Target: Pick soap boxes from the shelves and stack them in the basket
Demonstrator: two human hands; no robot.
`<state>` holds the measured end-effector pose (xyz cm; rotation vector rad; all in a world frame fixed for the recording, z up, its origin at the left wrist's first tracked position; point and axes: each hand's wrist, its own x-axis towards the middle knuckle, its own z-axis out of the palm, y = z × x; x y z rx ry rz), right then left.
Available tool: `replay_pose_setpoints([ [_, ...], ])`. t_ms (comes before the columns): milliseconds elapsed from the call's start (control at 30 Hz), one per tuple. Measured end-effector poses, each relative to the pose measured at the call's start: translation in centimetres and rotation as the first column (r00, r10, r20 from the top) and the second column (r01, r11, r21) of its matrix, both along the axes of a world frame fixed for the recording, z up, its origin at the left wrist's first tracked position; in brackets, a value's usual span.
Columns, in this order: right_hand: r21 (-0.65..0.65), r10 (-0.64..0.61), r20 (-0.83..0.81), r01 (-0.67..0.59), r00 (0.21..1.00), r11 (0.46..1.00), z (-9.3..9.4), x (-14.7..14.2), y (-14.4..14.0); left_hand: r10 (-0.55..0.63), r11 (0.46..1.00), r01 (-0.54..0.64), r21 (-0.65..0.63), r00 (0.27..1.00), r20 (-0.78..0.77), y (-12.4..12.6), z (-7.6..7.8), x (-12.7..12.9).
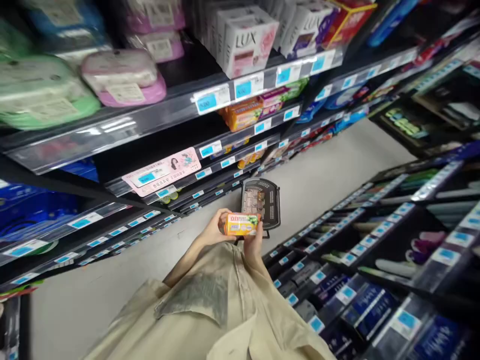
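Observation:
Both my hands hold an orange and white soap pack [241, 225] with red lettering in front of my chest. My left hand [216, 226] grips its left end, fingers wrapped round the edge. At the right end, my right hand [254, 241] has its thumb against the pack. Just beyond my hands is a dark shopping basket [278, 205] with a packaged item [254, 201] inside. What carries the basket is hidden by my hands and shirt.
Shelves on the left hold LUX soap boxes [243, 42], a pink soap case [123, 77], a green soap case [45, 92] and orange soap packs [243, 114]. Shelves on the right carry blue boxes [369, 307] and purple slippers [423, 247]. A grey floor [348, 160] runs between them.

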<state>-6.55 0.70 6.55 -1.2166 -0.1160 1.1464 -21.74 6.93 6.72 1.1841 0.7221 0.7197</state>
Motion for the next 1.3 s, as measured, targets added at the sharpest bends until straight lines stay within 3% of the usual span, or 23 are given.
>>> replay_pose_setpoints([
  [200, -0.05, -0.063, 0.007, 0.063, 0.998, 0.997, -1.2, 0.0, -1.2, -0.094, 0.996, 0.094, 0.009, 0.995, -0.024, -1.0, -0.4, -0.4],
  [300, -0.07, -0.096, 0.048, 0.1, 0.994, 0.993, -1.8, 0.3, -1.0, 0.004, 0.993, 0.013, 0.122, 0.991, -0.132, -1.2, -0.7, -0.6],
  [433, -0.162, -0.09, 0.147, 0.114, 0.985, 0.98, -2.6, 0.7, -0.2, 0.165, 0.931, -0.077, 0.356, 0.961, -0.223, -1.1, -1.2, -1.1],
  [567, -0.234, -0.045, 0.158, 0.081, 0.986, 0.969, -3.2, 0.7, 0.1, 0.171, 0.882, -0.011, 0.472, 0.939, -0.299, -1.0, -1.1, -1.7],
  [733, -0.228, 0.022, 0.147, 0.012, 0.989, 0.974, -3.3, 0.3, 0.1, 0.145, 0.838, 0.091, 0.538, 0.913, -0.381, -0.9, -0.9, -1.1],
  [867, -0.196, 0.035, 0.201, 0.005, 0.979, 0.981, -3.3, 0.1, 0.1, 0.189, 0.825, 0.089, 0.558, 0.887, -0.421, -1.0, -1.2, 0.6],
  [1067, -0.116, 0.088, 0.276, -0.057, 0.957, 0.992, -3.5, 0.1, -0.4, 0.325, 0.821, 0.039, 0.57, 0.789, -0.522, -1.0, -1.1, 1.9],
  [1200, -0.076, 0.143, 0.239, -0.128, 0.96, 0.989, -2.8, 0.3, -0.7, 0.305, 0.856, -0.034, 0.516, 0.839, -0.451, -0.5, -1.6, 1.2],
  [1300, -0.067, 0.189, 0.222, -0.179, 0.956, 0.982, -1.6, 0.6, -0.7, 0.268, 0.935, -0.153, 0.321, 0.896, -0.353, -0.6, -2.9, 0.4],
])
